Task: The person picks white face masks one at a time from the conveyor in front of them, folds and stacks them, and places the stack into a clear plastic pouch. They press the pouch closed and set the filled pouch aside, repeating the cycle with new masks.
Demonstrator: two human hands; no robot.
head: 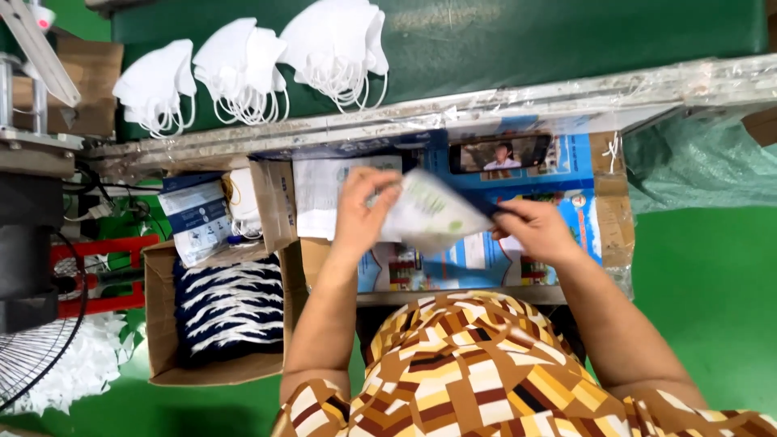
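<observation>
both hands [364, 212] [536, 229] pinch a glossy, flat plastic pouch [426, 214].

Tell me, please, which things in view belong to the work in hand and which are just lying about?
In hand:
- left hand and right hand, both gripping a clear packet
- white masks stacked on the green belt
- cardboard box of dark striped packets

Lying about:
- phone propped at the back
- fan
- green floor
</observation>
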